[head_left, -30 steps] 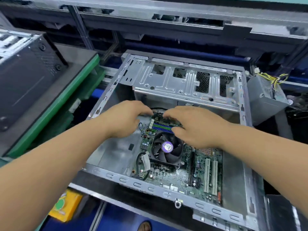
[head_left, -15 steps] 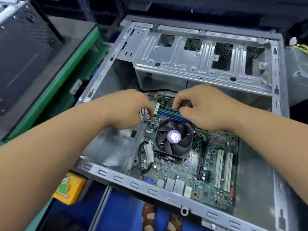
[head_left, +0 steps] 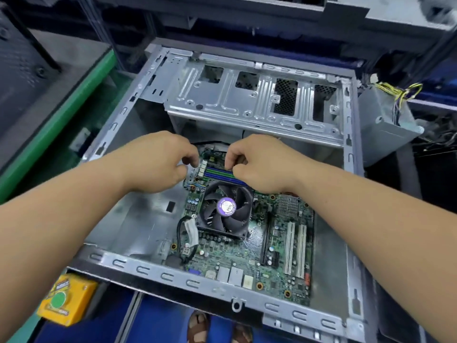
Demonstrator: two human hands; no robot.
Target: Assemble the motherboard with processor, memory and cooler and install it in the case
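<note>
The green motherboard (head_left: pixel 247 258) lies flat inside the open metal case (head_left: pixel 173 277). A black cooler fan (head_left: pixel 226 211) with a purple label sits on it. Just beyond the fan run the green and blue memory slots (head_left: pixel 217 173). My left hand (head_left: pixel 158 162) hovers at the slots' left end by the white latches, fingers curled with the tips together; nothing shows in them. My right hand (head_left: pixel 259 162) covers the right half of the slots, thumb and forefinger pinching at a memory module's top edge. The slots' right end is hidden under it.
A steel drive cage (head_left: pixel 247 100) spans the case's far side. A grey power supply (head_left: pixel 385 125) with yellow cables stands outside on the right. A yellow box with a green button (head_left: pixel 64 298) sits at the front left, and a black case (head_left: pixel 19 65) on a green-edged bench at the left.
Both hands have drawn apart from over the board's top. They have settled at the two ends of the memory slots, fingers curling tighter. My view has tilted down and closer.
</note>
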